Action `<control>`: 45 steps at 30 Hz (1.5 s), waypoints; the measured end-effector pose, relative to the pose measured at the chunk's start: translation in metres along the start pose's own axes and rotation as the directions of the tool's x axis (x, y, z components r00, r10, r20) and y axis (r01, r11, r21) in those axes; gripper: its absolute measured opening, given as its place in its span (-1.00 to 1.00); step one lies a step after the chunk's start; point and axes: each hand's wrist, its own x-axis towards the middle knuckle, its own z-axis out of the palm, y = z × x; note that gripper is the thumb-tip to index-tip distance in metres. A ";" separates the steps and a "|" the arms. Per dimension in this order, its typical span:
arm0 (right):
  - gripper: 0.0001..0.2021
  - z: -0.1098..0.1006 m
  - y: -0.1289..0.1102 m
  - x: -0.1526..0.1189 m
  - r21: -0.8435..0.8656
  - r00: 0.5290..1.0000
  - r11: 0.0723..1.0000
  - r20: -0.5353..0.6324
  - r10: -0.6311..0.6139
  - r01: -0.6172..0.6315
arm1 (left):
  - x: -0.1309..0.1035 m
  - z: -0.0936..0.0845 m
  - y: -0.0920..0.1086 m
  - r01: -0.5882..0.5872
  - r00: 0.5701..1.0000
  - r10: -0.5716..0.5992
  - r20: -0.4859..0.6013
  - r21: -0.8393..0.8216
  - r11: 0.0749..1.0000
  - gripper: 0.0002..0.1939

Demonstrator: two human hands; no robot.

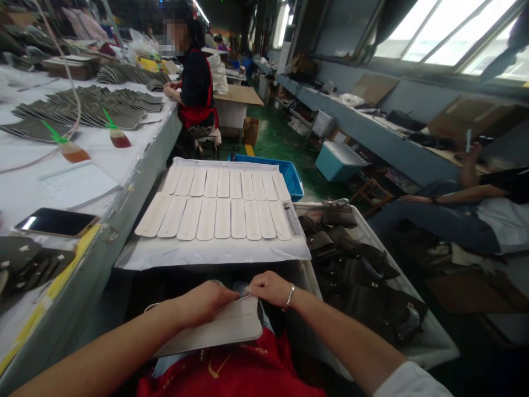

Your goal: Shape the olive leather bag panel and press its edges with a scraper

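Above my lap, my left hand point(206, 303) is closed on a pale flat panel point(231, 324) with rounded corners, its thumb on the top face. My right hand point(268, 288) is pinched at the panel's upper right corner, close to the left thumb. Whatever lies between the right fingertips is too small to make out. Just beyond my hands, two rows of pale strips with rounded ends point(223, 218) lie side by side, slightly overlapping, on a white-covered board point(206, 253).
At right stands a white bin point(433, 353) of dark pouch-like pieces point(359, 264); behind the board, a blue crate point(291, 173). The left table holds a phone point(58, 221), two green-tipped bottles point(118, 137) and grey sheets point(91, 105). One person point(196, 82) sits ahead, another point(487, 204) at right.
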 end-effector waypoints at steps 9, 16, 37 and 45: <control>-0.76 -0.013 -0.009 0.029 0.145 0.918 0.943 0.313 0.242 -0.298 | 0.001 0.003 0.001 -0.015 0.999 0.011 0.031 0.121 0.992 -0.72; -0.61 -0.012 -0.004 0.044 0.078 0.877 0.950 0.412 0.246 -0.304 | -0.015 -0.002 -0.009 -0.024 0.998 0.017 0.060 0.122 0.992 -0.54; -0.56 0.042 -0.053 0.090 -0.112 0.821 0.980 0.534 0.201 -0.167 | -0.112 -0.011 -0.064 0.091 0.994 -0.103 0.030 0.266 0.960 -0.46; -0.57 0.070 -0.075 0.121 -0.150 0.815 0.989 0.574 0.083 0.004 | -0.136 -0.013 -0.070 0.102 0.995 -0.096 -0.037 0.403 0.910 -0.44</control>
